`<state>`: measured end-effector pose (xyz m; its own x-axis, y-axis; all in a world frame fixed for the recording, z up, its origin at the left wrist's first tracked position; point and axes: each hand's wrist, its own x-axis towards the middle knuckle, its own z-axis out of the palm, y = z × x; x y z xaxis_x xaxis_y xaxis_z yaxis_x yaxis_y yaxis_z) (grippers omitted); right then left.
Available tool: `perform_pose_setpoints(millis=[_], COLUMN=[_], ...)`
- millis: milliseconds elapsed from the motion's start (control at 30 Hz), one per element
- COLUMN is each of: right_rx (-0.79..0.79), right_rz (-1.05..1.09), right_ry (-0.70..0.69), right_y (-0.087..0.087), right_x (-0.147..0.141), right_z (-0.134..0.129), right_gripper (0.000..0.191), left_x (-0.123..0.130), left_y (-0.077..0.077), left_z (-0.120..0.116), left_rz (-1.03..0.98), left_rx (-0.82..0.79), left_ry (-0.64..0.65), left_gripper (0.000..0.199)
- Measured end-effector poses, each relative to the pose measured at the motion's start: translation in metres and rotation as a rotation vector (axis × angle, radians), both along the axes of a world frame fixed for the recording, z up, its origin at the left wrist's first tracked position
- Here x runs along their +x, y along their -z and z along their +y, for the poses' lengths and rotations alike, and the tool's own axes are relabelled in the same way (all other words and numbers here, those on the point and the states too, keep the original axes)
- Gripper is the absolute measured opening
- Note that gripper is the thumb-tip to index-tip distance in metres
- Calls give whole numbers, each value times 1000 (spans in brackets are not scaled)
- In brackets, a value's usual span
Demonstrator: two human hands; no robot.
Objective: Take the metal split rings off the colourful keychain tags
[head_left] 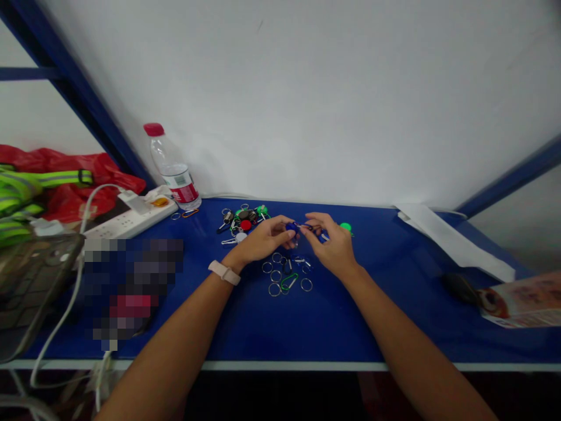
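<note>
Near the middle of the blue table (342, 327), my left hand (269, 237) pinches a small blue round piece (293, 227). My right hand (331, 242) is close beside it, its fingers closed on a dark blue clip (307, 226) that reaches to that piece. Below my hands lie several metal rings (306, 285) and a green carabiner (289, 282). Behind my left hand is a pile of keychain pieces with a red disc (245, 225). A green round piece (346, 226) shows just beyond my right hand.
A bottle with a red cap (177, 175) and a white power strip (131, 219) stand at the back left. An orange carabiner (190, 213) lies by the bottle. White folded paper (456, 242) and a dark object (460, 288) are at the right.
</note>
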<state>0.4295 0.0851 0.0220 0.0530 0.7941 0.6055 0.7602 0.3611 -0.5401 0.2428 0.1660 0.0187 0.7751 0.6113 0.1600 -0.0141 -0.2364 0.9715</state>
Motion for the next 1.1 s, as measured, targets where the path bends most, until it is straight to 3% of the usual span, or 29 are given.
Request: perform_pose_setpoints(millis=[300, 467, 567, 733, 967, 1100], right_rx=[254, 288, 292, 174, -16, -47], right_rz=[-43, 1, 25, 74, -89, -127], right_ry=[-73, -89, -76, -5, -159, -95], right_y=[3, 3, 1, 0, 5, 2], right_x=[-3, -2, -1, 13, 20, 25], right_z=[4, 6, 5, 4, 7, 7], right_gripper=[10, 12, 14, 8, 19, 22], left_x=[4, 4, 4, -11, -10, -6], left_y=[3, -1, -3, -4, -5, -7], left_z=[0, 1, 4, 23, 19, 12], left_rz=[-63, -162, -312, -663, -631, -601], left_rx=[-43, -28, -107, -325, -446, -450], left_ry=[-169, -207, -249, -451, -348, -293], left_gripper=[32, 30, 28, 22, 28, 30])
